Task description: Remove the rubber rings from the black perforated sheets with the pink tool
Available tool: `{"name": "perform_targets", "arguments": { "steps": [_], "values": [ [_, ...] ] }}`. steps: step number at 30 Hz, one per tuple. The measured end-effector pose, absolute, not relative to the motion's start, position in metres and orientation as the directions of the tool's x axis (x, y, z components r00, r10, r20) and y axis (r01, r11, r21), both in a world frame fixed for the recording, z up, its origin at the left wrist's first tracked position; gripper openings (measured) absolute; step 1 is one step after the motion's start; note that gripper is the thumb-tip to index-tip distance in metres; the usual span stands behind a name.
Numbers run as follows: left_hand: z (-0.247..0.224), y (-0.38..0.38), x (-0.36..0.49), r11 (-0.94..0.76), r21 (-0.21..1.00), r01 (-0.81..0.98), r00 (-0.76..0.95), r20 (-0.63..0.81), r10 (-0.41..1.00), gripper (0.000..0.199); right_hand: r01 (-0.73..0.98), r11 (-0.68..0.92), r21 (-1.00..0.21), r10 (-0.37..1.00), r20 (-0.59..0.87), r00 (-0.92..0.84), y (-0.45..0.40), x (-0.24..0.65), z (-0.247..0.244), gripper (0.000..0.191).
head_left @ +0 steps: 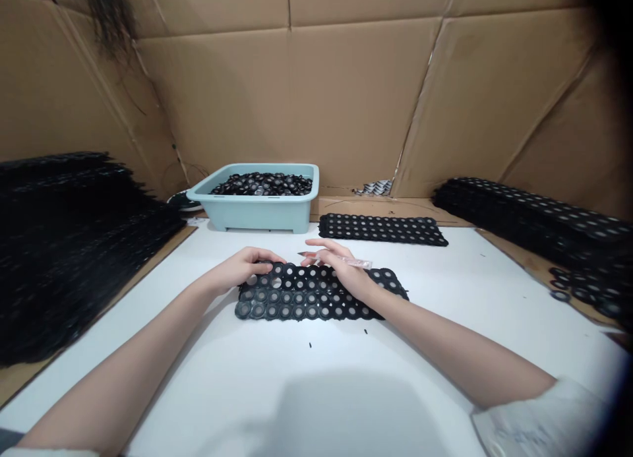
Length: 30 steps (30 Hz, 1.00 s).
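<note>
A black sheet of joined rings [311, 306] lies flat on the white tabletop in front of me, its round holes in rows. My left hand [250, 267] rests at the sheet's far left corner, fingers curled over its edge with the thumb on top. Above the sheet's right half, my right hand [341, 266] grips a slim pointed tool [363, 264] with a clear, pinkish handle. Its dark tip points left, near the far edge of the sheet. Fingers hide part of the rings below.
A light-blue tub [257, 213] full of black round pieces stands at the back. Another ring sheet [383, 230] lies to its right. Black sheets are piled at left [74, 246] and right [534, 213], with loose rings [583, 289] by the right pile. Cardboard walls [346, 101] enclose the table.
</note>
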State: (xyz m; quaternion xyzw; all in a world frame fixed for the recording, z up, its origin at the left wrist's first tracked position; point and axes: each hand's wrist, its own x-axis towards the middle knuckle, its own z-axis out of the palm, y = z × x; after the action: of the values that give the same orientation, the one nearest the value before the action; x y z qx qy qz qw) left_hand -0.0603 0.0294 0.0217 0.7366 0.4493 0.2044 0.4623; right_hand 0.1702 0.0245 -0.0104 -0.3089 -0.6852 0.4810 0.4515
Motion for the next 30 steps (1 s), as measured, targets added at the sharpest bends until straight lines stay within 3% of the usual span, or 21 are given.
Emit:
{"name": "perform_targets", "arguments": {
  "steps": [3, 7, 17, 25, 30],
  "values": [
    [0.021, 0.029, -0.060, -0.149, 0.868, 0.474, 0.509, -0.132, 0.851, 0.030, -0.087, 0.254, -0.963, 0.878, 0.267, -0.396, 0.024, 0.168, -0.011, 0.019],
    [0.022, 0.029, -0.059, -0.135, 0.862, 0.488, 0.485, -0.139, 0.863, 0.030, -0.025, 0.243, -0.970, 0.870, 0.229, -0.436, 0.025, 0.164, -0.017, 0.006],
    [0.019, 0.032, -0.060, -0.154, 0.834, 0.530, 0.492, -0.155, 0.857, 0.033, 0.020, 0.215, -0.976, 0.875, 0.184, -0.448, 0.031, 0.164, -0.025, 0.008],
    [0.020, 0.027, -0.055, -0.202, 0.774, 0.600, 0.463, -0.129, 0.877, 0.031, 0.380, 0.362, -0.851, 0.896, 0.206, -0.392, 0.021, 0.160, -0.024, 0.013],
    [0.019, 0.027, -0.055, -0.196, 0.770, 0.608, 0.457, -0.137, 0.879, 0.031, 0.427, 0.354, -0.832, 0.882, 0.145, -0.449, 0.020, 0.160, -0.022, 0.023]
  ]
}}
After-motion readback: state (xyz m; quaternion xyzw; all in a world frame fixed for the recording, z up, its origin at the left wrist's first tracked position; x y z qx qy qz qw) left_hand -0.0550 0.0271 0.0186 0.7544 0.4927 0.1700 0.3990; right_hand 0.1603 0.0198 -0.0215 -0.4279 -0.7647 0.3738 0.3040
